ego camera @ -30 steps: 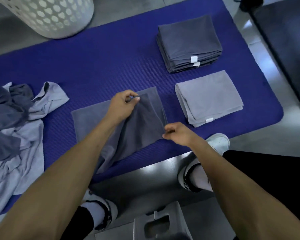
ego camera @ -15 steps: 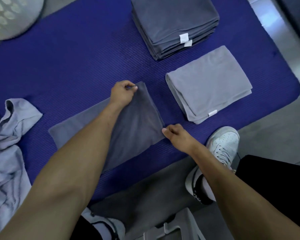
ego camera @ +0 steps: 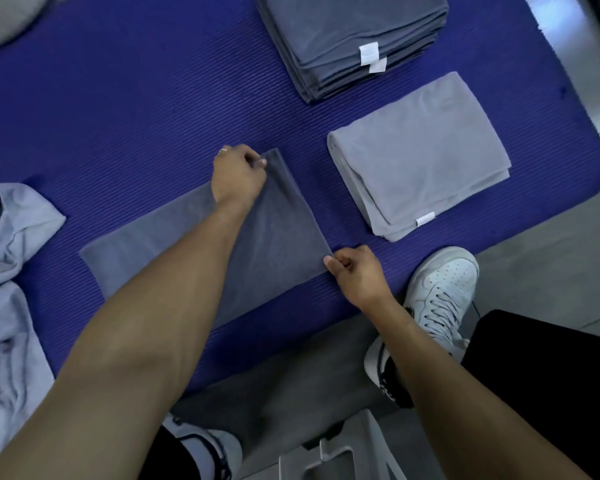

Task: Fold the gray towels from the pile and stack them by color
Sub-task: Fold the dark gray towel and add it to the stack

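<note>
Dark gray towel pinched by left hand and right hand.

One head-worn camera looks steeply down, close over the blue mat and floor.

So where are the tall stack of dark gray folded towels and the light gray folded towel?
Stack of dark gray folded towels [ego camera: 350, 32], head view, top towel.
Light gray folded towel [ego camera: 420, 150], head view, top face.

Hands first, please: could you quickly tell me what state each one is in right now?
Left hand: pinching the far corner of the dark gray towel.
Right hand: pinching the towel's near corner.
</note>
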`<state>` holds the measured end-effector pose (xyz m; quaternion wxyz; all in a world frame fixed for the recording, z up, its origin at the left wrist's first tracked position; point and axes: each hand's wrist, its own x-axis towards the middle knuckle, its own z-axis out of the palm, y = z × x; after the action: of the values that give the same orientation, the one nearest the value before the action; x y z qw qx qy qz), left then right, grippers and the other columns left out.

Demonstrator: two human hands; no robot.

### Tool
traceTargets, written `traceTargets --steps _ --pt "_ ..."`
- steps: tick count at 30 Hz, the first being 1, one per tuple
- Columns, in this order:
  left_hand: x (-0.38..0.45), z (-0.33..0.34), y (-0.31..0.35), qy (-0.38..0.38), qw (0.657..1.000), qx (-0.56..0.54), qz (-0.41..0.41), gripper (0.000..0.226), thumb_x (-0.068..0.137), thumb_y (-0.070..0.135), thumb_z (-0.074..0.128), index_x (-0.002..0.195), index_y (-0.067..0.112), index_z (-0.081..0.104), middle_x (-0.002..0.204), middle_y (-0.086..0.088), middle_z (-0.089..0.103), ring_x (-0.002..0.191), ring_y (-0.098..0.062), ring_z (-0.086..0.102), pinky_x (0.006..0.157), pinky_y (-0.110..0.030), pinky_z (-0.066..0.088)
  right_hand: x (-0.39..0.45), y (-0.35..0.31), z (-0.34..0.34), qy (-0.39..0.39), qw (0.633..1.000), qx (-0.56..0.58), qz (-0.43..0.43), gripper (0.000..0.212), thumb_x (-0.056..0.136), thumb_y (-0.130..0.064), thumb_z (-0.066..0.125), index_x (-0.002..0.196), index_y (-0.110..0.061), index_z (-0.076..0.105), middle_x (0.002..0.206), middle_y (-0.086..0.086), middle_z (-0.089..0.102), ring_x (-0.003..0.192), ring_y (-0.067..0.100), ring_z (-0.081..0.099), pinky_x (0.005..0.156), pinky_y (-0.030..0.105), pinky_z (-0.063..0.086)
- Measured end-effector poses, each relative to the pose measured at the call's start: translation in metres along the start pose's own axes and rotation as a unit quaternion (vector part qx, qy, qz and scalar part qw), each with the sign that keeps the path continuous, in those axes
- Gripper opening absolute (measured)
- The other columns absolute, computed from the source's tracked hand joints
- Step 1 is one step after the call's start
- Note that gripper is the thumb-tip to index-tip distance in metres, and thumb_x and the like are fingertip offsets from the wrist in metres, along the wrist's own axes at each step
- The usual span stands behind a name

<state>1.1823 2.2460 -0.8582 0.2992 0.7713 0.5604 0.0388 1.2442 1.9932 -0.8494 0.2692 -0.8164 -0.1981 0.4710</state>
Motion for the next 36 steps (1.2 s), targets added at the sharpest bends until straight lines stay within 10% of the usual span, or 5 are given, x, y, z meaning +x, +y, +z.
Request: traceTargets --steps 12,25,36 --pt "-0.003 0.0 0.004 -0.005 0.998 0.033 0.052 0.017 0.092 0.031 0.064 0.095 0.014 0.065 0.103 -0.001 0.057 0.088 -0.01 0.051 0.075 -0.023 0.039 0.004 -0.001 0.007 0.025 0.998 -0.022 0.05 0.026 0.096 -0.042 0.059 0.092 -0.018 0.069 0.107 0.004 0.054 0.093 0.019 0.056 0.087 0.04 0.051" --pt "0.001 -0.005 0.026 -0.088 0.984 0.153 0.021 0.024 0.099 0.031 0.053 0.114 0.013 0.06 0.124 -0.011 0.055 0.123 -0.03 0.044 0.103 -0.044 0.035 0.003 -0.002 0.009 0.043 0.998 -0.018 0.05 0.019 0.092 -0.038 0.066 0.093 -0.019 0.068 0.102 0.003 0.056 0.089 0.018 0.058 0.079 0.038 0.052" --pt "-0.074 -0.089 0.029 -0.006 0.99 -0.143 -0.004 0.018 0.096 0.017 0.058 0.081 0.022 0.048 0.065 0.006 0.049 0.057 -0.011 0.044 0.059 -0.028 0.037 -0.028 -0.016 -0.004 0.058 0.995 0.081 0.0 0.013 0.094 -0.021 0.064 0.084 -0.014 0.063 0.085 0.003 0.069 0.08 0.022 0.066 0.074 0.038 0.057"
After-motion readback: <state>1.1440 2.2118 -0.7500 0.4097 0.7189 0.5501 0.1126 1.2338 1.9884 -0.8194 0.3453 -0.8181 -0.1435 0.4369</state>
